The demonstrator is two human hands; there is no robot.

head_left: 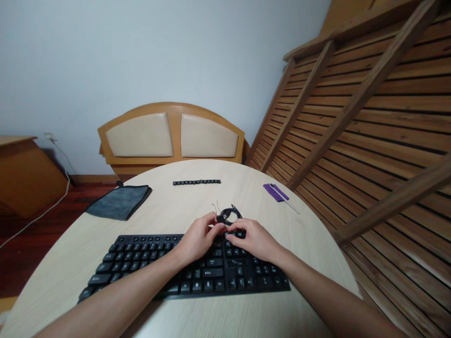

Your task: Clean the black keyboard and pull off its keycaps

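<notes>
A black keyboard (pixel 148 253) lies across the near part of the round table. Over the top edge of its right half, my left hand (pixel 198 238) is closed, thumb and forefinger pinched together; what they hold is too small to make out. Two thin wire prongs (pixel 215 206) stick up just beyond those fingertips. My right hand (pixel 254 238) is close beside it, its bent thumb and fingers closed at the upper keys, and whatever is between them is hidden. A coiled black cable (pixel 232 214) rests behind the keyboard, right past both hands.
A row of loose black keycaps (pixel 196 182) lies farther back on the table (pixel 169 206). To the left is a folded grey cloth (pixel 121 203). On the right, a thin white-handled tool (pixel 287 201) lies on a purple cloth (pixel 275 192). A slatted wooden frame (pixel 366 122) leans beyond the table's right edge.
</notes>
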